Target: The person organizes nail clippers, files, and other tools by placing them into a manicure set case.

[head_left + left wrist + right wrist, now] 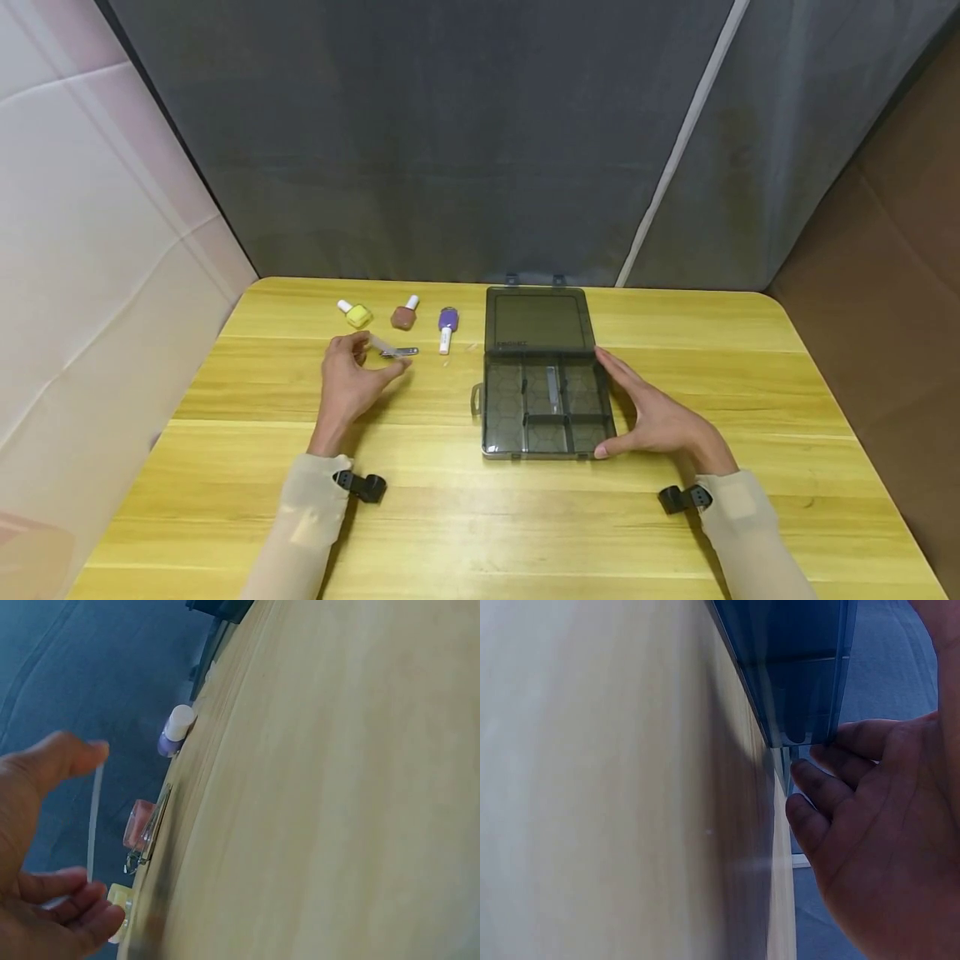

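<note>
My left hand (351, 385) pinches a thin translucent plastic strip (94, 821) by its ends, thumb at one and fingertips at the other. In the head view that strip overlaps a metal nail clipper (407, 352) on the table. A smoky see-through compartment box (504, 402) lies with its lid (537, 321) swung back. At its right side, my right hand (660, 419) grips the box, thumb at the front corner and fingers farther back. One pale strip (553, 390) shows inside a middle compartment.
Behind the clipper lie three nail polish bottles: yellow (358, 315), brownish-pink (403, 317) and purple (447, 319), all white-capped. Small clear bits (472, 346) lie left of the box. A dark grey cloth (412, 150) hangs behind the wooden table (480, 525).
</note>
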`<action>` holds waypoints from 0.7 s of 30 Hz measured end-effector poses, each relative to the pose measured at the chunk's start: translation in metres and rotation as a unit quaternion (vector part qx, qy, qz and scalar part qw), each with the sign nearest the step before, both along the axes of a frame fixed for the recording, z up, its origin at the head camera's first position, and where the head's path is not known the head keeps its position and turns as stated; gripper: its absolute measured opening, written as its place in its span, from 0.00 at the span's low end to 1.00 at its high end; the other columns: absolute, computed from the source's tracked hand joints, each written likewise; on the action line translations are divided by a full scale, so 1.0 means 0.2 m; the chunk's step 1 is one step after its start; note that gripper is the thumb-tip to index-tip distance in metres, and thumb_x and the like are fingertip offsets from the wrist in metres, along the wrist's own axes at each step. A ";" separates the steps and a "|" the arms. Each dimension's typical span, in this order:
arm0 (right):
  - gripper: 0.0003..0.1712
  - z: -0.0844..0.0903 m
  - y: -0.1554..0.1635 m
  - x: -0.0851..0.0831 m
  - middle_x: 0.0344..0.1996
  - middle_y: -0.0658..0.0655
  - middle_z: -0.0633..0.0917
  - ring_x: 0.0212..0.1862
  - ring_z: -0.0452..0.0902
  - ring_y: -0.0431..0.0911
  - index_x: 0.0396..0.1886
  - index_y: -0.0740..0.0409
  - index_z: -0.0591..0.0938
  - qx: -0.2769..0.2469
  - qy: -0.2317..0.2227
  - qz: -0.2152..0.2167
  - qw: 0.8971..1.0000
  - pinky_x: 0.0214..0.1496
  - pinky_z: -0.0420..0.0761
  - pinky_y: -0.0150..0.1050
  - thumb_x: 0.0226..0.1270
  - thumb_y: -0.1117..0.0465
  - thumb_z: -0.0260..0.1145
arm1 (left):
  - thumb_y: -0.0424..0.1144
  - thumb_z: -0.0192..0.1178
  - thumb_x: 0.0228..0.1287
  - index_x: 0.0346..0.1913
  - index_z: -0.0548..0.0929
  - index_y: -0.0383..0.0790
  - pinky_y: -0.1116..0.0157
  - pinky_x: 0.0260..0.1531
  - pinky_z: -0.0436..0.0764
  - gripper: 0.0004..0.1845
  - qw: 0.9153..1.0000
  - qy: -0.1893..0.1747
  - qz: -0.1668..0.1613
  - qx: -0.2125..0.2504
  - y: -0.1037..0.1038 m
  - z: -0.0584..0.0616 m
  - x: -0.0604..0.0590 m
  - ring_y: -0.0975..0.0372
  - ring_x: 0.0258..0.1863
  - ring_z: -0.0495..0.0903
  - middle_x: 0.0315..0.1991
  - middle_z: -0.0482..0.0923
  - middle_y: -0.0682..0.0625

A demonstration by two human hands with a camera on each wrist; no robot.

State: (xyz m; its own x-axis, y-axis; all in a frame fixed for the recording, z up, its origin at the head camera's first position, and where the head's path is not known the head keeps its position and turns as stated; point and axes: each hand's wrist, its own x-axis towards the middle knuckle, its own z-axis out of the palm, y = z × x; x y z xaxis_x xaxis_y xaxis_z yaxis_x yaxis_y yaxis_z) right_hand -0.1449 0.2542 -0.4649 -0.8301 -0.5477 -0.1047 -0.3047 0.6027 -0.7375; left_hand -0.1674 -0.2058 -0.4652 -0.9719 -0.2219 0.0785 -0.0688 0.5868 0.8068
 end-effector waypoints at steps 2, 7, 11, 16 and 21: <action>0.83 0.00 0.00 0.00 0.85 0.54 0.40 0.84 0.40 0.61 0.85 0.42 0.39 0.001 0.002 0.001 1.000 0.76 0.57 0.71 0.40 0.36 0.86 | 0.46 0.80 0.52 0.66 0.73 0.27 0.50 0.68 0.77 0.43 1.000 0.008 -0.016 0.014 0.01 0.00 0.00 0.44 0.62 0.72 0.60 0.69 0.34; 0.83 0.00 0.00 0.00 0.85 0.54 0.40 0.84 0.41 0.61 0.85 0.42 0.39 0.005 0.004 0.000 1.000 0.76 0.58 0.71 0.40 0.35 0.85 | 0.45 0.81 0.51 0.64 0.74 0.29 0.52 0.69 0.76 0.41 0.998 0.030 -0.045 0.039 0.02 0.00 -0.01 0.46 0.62 0.71 0.60 0.68 0.35; 0.83 0.00 0.00 0.00 0.85 0.53 0.40 0.84 0.41 0.61 0.85 0.41 0.39 0.007 0.000 -0.003 1.000 0.76 0.57 0.71 0.40 0.35 0.85 | 0.44 0.82 0.49 0.65 0.74 0.29 0.52 0.69 0.76 0.43 0.996 0.052 -0.061 0.038 0.04 0.01 0.00 0.45 0.63 0.71 0.59 0.69 0.36; 0.83 0.00 -0.01 0.00 0.85 0.52 0.40 0.84 0.40 0.60 0.85 0.41 0.39 0.002 -0.004 -0.005 1.000 0.77 0.56 0.71 0.40 0.36 0.86 | 0.43 0.82 0.48 0.65 0.75 0.29 0.49 0.68 0.76 0.43 0.994 0.072 -0.080 0.020 0.06 0.02 0.01 0.42 0.65 0.73 0.59 0.70 0.35; 0.83 -0.01 0.00 0.00 0.85 0.53 0.40 0.84 0.40 0.60 0.85 0.41 0.39 -0.001 -0.002 -0.006 1.000 0.77 0.56 0.71 0.40 0.36 0.86 | 0.44 0.83 0.47 0.66 0.75 0.31 0.45 0.66 0.77 0.43 0.992 0.081 -0.092 0.004 0.10 0.03 0.01 0.42 0.63 0.75 0.58 0.72 0.35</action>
